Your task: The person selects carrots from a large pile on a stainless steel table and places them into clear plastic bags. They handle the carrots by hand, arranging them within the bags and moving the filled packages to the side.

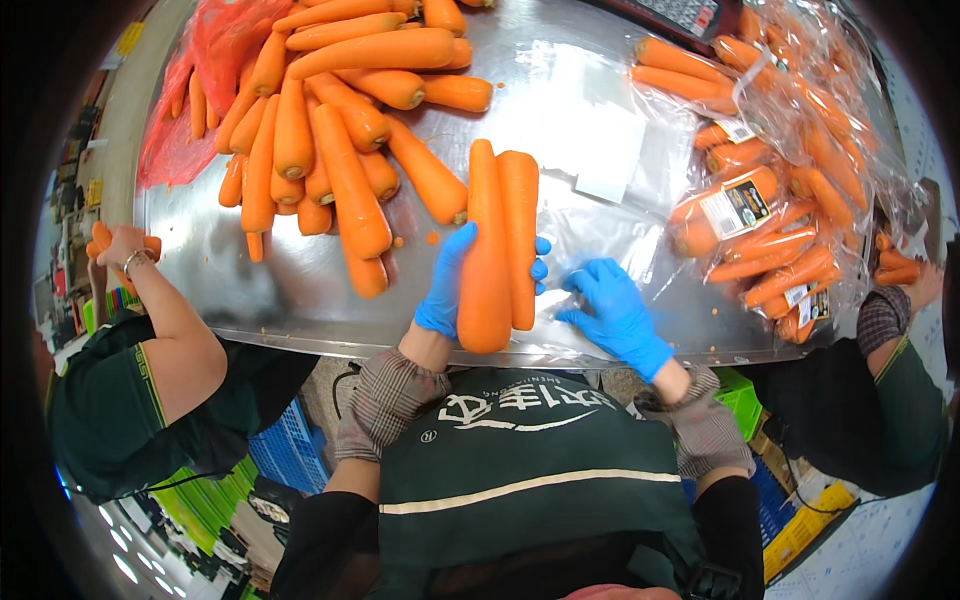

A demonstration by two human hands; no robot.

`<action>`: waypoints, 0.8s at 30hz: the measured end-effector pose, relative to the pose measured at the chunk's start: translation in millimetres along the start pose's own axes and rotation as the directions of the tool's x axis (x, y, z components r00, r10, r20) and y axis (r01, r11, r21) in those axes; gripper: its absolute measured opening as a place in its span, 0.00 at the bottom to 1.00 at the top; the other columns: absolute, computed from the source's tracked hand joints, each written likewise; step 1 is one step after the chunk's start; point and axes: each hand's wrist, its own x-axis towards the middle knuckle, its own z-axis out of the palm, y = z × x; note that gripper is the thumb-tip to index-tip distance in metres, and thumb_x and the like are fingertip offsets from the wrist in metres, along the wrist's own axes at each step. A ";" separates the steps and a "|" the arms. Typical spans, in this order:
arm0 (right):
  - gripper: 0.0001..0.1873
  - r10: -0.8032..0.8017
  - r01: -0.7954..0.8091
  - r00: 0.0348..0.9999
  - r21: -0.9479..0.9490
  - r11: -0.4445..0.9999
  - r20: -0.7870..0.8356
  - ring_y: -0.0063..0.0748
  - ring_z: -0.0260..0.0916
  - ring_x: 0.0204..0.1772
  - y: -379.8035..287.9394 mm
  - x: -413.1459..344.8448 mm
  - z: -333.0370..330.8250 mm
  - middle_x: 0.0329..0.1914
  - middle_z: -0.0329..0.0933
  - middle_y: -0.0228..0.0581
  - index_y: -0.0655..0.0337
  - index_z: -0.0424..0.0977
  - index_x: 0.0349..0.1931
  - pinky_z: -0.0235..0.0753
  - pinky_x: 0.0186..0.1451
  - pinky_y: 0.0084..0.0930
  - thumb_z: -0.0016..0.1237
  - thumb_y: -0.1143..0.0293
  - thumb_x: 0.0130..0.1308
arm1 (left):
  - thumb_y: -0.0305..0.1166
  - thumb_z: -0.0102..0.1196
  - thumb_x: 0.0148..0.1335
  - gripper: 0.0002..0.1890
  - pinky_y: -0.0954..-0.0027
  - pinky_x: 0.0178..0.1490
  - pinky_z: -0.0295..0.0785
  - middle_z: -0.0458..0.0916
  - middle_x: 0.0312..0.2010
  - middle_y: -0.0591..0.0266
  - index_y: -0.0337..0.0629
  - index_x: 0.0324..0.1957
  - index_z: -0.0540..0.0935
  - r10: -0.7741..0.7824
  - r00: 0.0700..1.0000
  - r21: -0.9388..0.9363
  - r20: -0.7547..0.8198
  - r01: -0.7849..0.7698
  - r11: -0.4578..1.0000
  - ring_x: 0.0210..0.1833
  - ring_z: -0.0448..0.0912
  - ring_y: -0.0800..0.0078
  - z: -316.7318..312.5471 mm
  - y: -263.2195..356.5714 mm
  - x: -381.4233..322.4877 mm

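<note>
Two large carrots (486,285) stand side by side in my left hand (446,281), which wears a blue glove; its fingertips show at their right side. To their right, my blue-gloved right hand (619,315) rests at clear plastic bags (600,232) lying on the steel table. Its thumb and forefinger are close to the film; whether they pinch it I cannot tell. A heap of loose carrots (352,180) lies at the left. Bagged carrots (780,225), some packs bearing printed labels (736,206), are piled at the right.
A red plastic bag (202,97) with carrots lies at the table's (300,337) far left. A dark device with keys (675,15) stands at the back right. A co-worker's hand (120,246) holds carrots at the left; another's hand (924,289) touches bagged carrots at the right. Crates (289,450) stand below.
</note>
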 end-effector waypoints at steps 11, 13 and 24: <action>0.07 0.301 -0.362 0.932 0.456 0.813 0.202 0.30 0.66 0.33 29.2 5.6 -57.6 0.26 0.68 0.37 0.62 0.72 0.28 0.68 0.38 0.26 0.51 0.68 0.58 | 0.57 0.45 0.60 0.38 0.55 0.57 0.70 0.75 0.48 0.46 0.31 0.59 0.65 0.003 0.999 0.192 -0.046 0.006 0.981 0.51 0.75 0.54 -41.8 -7.3 -16.1; 0.06 0.105 -0.133 0.987 0.260 0.956 0.122 0.24 0.67 0.32 29.4 0.4 -44.9 0.26 0.70 0.34 0.63 0.74 0.31 0.68 0.37 0.22 0.52 0.71 0.57 | 0.57 0.47 0.59 0.40 0.54 0.58 0.69 0.74 0.49 0.45 0.31 0.60 0.64 0.002 0.998 0.229 -0.058 0.011 0.973 0.52 0.75 0.53 -39.1 -4.5 -17.3; 0.09 -0.119 0.115 0.985 -0.039 0.993 -0.122 0.44 0.66 0.42 -0.4 -5.4 3.4 0.35 0.68 0.39 0.58 0.72 0.34 0.67 0.47 0.35 0.56 0.71 0.52 | 0.61 0.46 0.56 0.43 0.57 0.55 0.71 0.75 0.47 0.44 0.32 0.61 0.63 0.057 0.998 0.319 0.018 -0.059 0.946 0.48 0.76 0.54 -6.5 -26.1 -18.5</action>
